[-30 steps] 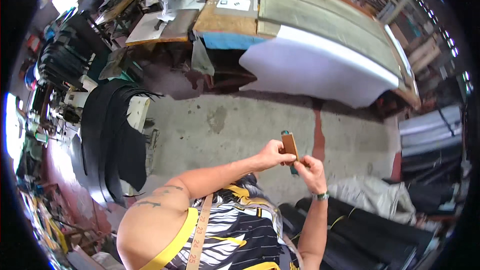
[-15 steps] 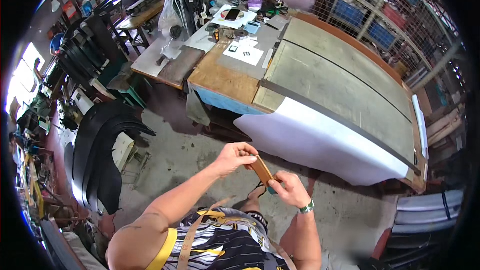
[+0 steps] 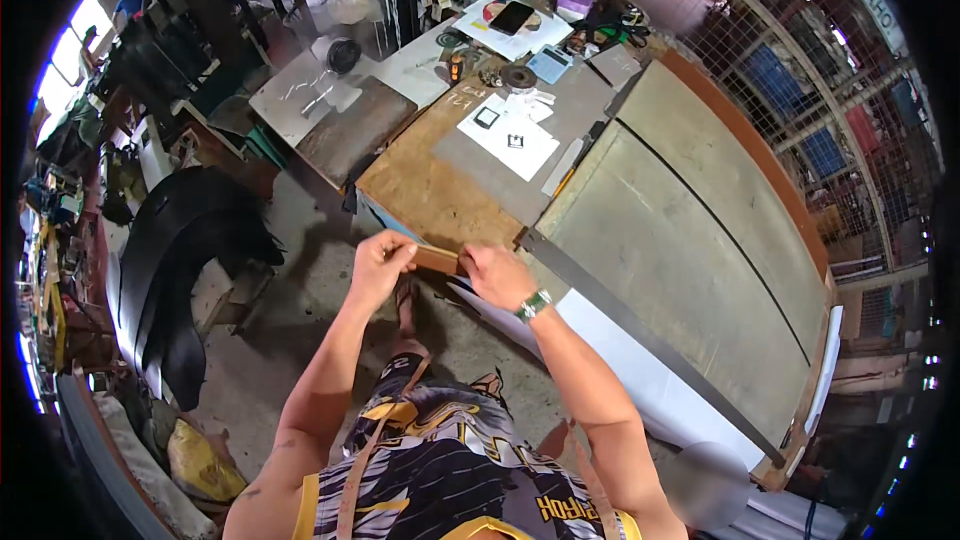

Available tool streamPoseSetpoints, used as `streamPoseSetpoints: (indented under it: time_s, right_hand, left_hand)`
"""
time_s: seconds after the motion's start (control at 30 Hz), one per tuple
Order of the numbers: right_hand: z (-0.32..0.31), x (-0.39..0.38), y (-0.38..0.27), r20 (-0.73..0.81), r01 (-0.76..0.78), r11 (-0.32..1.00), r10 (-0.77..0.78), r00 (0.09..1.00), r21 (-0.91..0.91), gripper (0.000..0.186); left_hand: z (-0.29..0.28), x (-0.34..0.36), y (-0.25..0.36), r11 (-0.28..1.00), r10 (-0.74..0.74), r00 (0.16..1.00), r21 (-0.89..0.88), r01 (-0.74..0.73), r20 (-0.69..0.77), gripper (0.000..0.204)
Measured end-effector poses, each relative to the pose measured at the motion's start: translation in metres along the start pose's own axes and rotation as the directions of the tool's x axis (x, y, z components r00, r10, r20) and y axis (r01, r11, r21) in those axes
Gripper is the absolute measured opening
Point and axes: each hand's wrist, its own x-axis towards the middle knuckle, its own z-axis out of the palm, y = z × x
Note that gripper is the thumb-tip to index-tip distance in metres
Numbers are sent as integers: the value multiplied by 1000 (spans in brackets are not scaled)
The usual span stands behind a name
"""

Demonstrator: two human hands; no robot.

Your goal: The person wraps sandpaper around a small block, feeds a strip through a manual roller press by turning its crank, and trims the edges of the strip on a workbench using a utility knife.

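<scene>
A short flat brown strip with a paler edge, perhaps leather, is stretched level between my two hands at the near edge of the wooden workbench. My left hand pinches its left end between thumb and fingers. Its right end is in my right hand, whose fingers are curled round it and partly hidden. On the bench beyond lies white paper bearing two small dark square frames. A measuring tape hangs down over my shirt.
Right of the bench is a large grey-green board with a white sheet draped below. A phone, a light-blue calculator and a dark roll lie farther back. Black hides hang at left.
I have moved closer to the bench. Both hands have come up to its edge with the brown strip, which has turned from slanting to nearly level.
</scene>
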Motion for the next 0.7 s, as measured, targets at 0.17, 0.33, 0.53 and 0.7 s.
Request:
streamPoseSetpoints:
  time_s: [0.17,0.33,0.53,0.7]
  right_hand:
    - [48,119,60,109,-173,985,172,979,0,24]
    - [39,152,100,32,-291,952,295,955,-91,22]
    - [-57,181,107,-183,-346,920,378,908,183,21]
    - [-125,268,151,-105,-235,491,570,815,839,28]
  left_hand:
    - [-25,126,-58,989,-23,999,148,27,-28,11]
    - [1,178,-76,791,223,974,576,-207,44,12]
    - [7,186,-17,770,244,966,588,-247,87,14]
    - [57,263,60,971,99,967,188,-144,234,24]
